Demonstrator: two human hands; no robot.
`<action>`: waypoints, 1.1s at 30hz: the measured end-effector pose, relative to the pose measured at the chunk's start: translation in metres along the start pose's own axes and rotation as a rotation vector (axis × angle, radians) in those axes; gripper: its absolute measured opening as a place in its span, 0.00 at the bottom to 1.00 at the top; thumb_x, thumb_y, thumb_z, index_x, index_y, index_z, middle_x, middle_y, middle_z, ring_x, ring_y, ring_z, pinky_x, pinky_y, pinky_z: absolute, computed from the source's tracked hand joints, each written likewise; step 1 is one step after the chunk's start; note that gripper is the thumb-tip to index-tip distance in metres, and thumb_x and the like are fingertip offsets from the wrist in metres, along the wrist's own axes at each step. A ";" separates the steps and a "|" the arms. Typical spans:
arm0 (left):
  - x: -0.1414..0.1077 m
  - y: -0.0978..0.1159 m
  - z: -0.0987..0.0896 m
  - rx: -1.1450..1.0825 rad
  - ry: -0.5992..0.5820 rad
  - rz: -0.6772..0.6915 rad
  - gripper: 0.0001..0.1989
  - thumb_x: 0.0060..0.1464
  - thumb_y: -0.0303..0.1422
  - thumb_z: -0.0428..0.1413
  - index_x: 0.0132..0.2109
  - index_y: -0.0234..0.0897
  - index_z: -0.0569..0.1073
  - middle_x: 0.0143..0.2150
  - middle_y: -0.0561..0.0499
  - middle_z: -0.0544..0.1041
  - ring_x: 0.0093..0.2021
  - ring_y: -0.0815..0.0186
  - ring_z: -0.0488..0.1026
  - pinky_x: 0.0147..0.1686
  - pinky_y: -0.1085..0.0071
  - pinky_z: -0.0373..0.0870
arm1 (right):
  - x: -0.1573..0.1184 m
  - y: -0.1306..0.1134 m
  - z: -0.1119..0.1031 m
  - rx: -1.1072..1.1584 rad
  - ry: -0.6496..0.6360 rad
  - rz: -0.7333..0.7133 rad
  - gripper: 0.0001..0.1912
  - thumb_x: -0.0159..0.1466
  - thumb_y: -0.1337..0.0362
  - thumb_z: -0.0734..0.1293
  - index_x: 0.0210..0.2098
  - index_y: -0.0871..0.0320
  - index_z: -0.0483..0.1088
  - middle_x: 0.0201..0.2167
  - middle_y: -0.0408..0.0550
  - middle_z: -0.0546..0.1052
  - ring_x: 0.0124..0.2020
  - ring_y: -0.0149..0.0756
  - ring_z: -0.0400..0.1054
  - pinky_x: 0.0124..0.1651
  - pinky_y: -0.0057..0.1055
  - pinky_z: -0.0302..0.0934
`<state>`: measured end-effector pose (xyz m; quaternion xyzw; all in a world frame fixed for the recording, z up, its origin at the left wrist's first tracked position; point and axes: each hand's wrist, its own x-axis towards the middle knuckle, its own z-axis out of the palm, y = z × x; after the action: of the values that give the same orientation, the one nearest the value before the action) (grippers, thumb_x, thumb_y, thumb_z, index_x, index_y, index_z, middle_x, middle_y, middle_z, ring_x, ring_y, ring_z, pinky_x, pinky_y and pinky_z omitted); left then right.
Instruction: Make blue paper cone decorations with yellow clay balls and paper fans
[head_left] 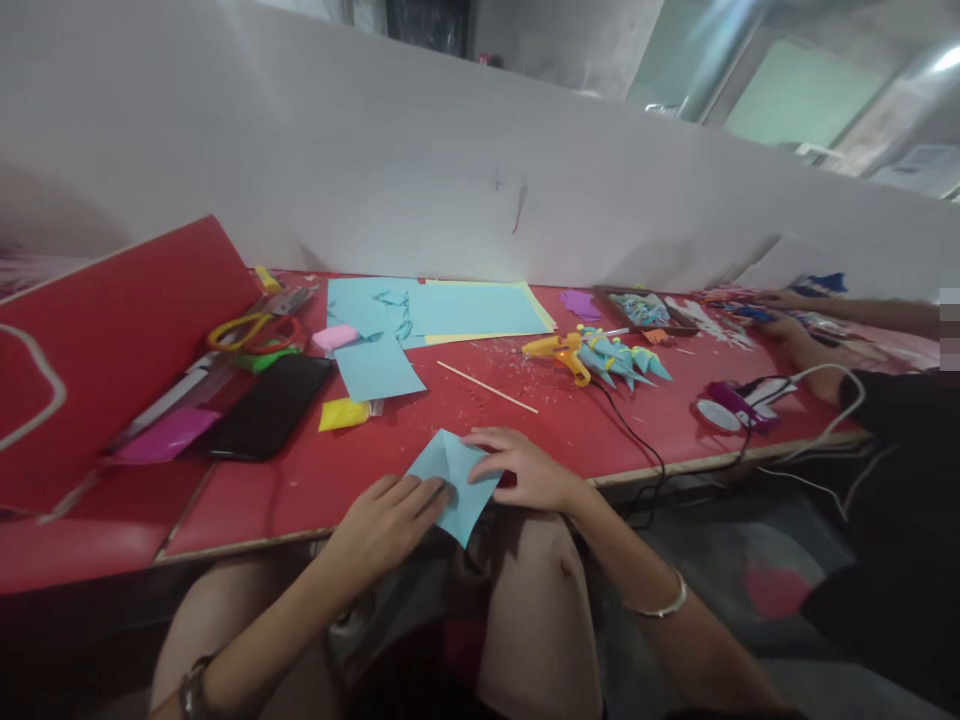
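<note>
A square of light blue paper (465,500) with creases across it is held at the front edge of the red table, one corner hanging past the edge. My left hand (397,515) grips its left side, fingers closed over the sheet. On the right side, my right hand (525,470) has its thumb on top of the paper and its fingers along the far edge. Beyond them lies a thin wooden stick (487,387). Another blue paper square (380,368) rests further back, beside a yellow packet (345,414).
A yellow glue gun (559,352) with a black cord lies near blue paper cones (611,358). Blue sheets (480,310) lie at the back. At left are a black phone (270,408), scissors (259,333) and a red board (127,350). Another person's arms (806,350) reach in from the right.
</note>
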<state>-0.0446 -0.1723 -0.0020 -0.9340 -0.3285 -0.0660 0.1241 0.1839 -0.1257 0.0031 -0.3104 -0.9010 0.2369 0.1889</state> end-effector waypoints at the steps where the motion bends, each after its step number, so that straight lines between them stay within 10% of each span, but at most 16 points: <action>1: 0.000 0.001 -0.002 -0.010 -0.003 -0.027 0.16 0.54 0.23 0.49 0.49 0.38 0.71 0.43 0.48 0.77 0.37 0.62 0.73 0.35 0.66 0.68 | -0.006 -0.002 0.001 -0.058 -0.002 0.023 0.14 0.53 0.71 0.67 0.39 0.54 0.74 0.57 0.49 0.65 0.60 0.40 0.54 0.61 0.42 0.46; 12: 0.002 -0.013 0.010 -0.309 0.108 -0.363 0.12 0.57 0.34 0.48 0.38 0.41 0.76 0.36 0.51 0.77 0.33 0.67 0.74 0.29 0.74 0.67 | -0.022 -0.011 0.022 0.000 0.277 0.207 0.09 0.61 0.62 0.63 0.35 0.55 0.75 0.42 0.49 0.76 0.43 0.35 0.69 0.48 0.34 0.60; 19: 0.013 -0.011 -0.003 -0.303 -0.089 -0.625 0.16 0.57 0.41 0.47 0.31 0.38 0.74 0.32 0.52 0.75 0.31 0.67 0.73 0.23 0.75 0.59 | -0.004 -0.016 0.027 0.029 0.388 0.329 0.12 0.62 0.64 0.61 0.24 0.58 0.70 0.30 0.47 0.72 0.33 0.32 0.66 0.38 0.27 0.58; 33: 0.018 -0.009 -0.007 -0.275 -0.205 -0.787 0.16 0.59 0.41 0.43 0.28 0.38 0.67 0.27 0.51 0.74 0.28 0.64 0.71 0.21 0.73 0.50 | 0.011 -0.023 0.030 -0.370 0.215 0.610 0.12 0.62 0.61 0.62 0.26 0.58 0.69 0.27 0.46 0.73 0.32 0.36 0.63 0.37 0.31 0.51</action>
<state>-0.0365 -0.1563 0.0104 -0.7471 -0.6585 -0.0581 -0.0697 0.1498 -0.1439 -0.0064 -0.6167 -0.7697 0.0815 0.1437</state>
